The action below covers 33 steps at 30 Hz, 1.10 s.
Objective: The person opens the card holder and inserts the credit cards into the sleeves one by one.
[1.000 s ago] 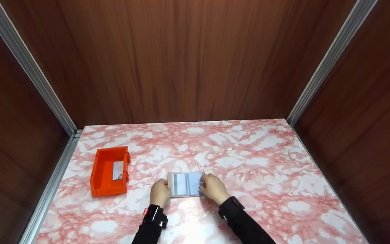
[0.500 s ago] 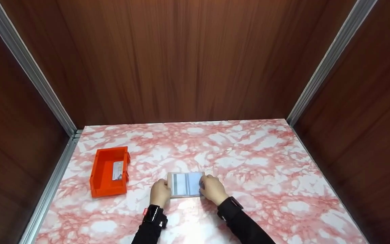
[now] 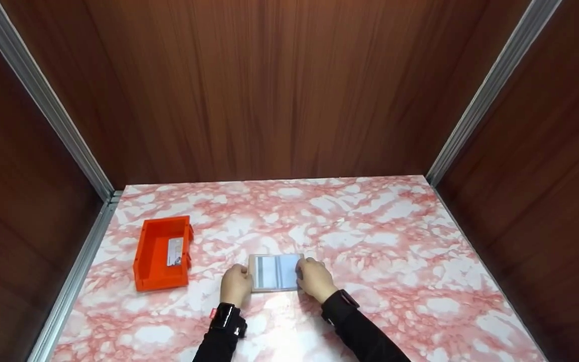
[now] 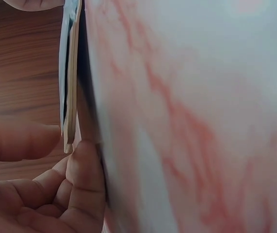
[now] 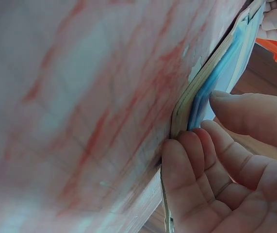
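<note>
A thin rectangular folder-like item (image 3: pixel 264 273) with a tan border and clear white and light-blue panels lies flat at the table's front middle. My left hand (image 3: pixel 235 285) pinches its left edge. In the left wrist view, the layered tan edge (image 4: pixel 72 92) sits between thumb (image 4: pixel 24 141) and curled fingers (image 4: pixel 86 179). At the opposite end, my right hand (image 3: pixel 316 279) grips the right edge. Its thumb (image 5: pixel 254 114) is on the blue upper face in the right wrist view, with the fingers (image 5: pixel 182 165) at the corner by the table. The underside is hidden.
An orange open bin (image 3: pixel 161 281) stands to the left, with a white label card (image 3: pixel 174 252) at its inner right side. Marbled pink-and-white tabletop (image 3: pixel 370 226) surrounds everything. Brown wood-grain panels (image 3: pixel 249 100) and metal corner posts (image 3: pixel 490 95) enclose the back and sides.
My left hand has shifted very slightly to the left. The right hand has closed in a little on the right edge. The folder-like item stays in place.
</note>
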Each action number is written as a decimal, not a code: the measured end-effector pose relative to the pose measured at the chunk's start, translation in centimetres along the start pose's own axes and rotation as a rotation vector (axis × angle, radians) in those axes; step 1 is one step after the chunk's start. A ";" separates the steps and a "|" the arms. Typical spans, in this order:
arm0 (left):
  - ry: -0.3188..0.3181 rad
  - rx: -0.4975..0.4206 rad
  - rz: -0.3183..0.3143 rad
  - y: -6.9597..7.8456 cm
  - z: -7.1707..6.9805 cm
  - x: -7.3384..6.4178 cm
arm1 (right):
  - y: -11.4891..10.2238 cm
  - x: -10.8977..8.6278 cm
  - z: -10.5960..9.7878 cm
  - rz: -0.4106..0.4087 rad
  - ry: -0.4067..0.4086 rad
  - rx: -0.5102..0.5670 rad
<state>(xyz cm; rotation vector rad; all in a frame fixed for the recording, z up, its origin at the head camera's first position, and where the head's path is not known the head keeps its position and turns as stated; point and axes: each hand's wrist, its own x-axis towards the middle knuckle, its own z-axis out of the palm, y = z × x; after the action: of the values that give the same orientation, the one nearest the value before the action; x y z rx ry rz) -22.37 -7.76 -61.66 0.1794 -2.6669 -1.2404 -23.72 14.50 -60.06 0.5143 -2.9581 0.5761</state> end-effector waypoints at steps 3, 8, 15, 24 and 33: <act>0.004 -0.002 -0.011 -0.1 -0.3 0.1 | 0.0 0.0 0.1 0.000 0.000 0.005; 0.042 -0.013 0.022 -0.3 -1.1 0.5 | 0.2 0.1 0.2 -0.009 0.004 0.004; 0.098 -0.015 0.069 -0.3 -2.6 1.2 | 0.2 0.1 0.3 -0.008 0.002 0.011; 0.129 -0.012 0.075 0.5 -5.4 2.1 | 0.2 0.0 0.5 -0.021 0.037 0.014; 0.216 0.001 0.094 0.6 -8.5 3.2 | 0.1 -0.1 0.5 -0.046 0.056 0.002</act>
<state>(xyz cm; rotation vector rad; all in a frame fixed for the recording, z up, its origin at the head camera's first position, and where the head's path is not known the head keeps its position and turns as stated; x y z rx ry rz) -23.62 -14.36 -55.46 0.1759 -2.4619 -1.1229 -23.69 14.46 -60.56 0.5558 -2.8854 0.5793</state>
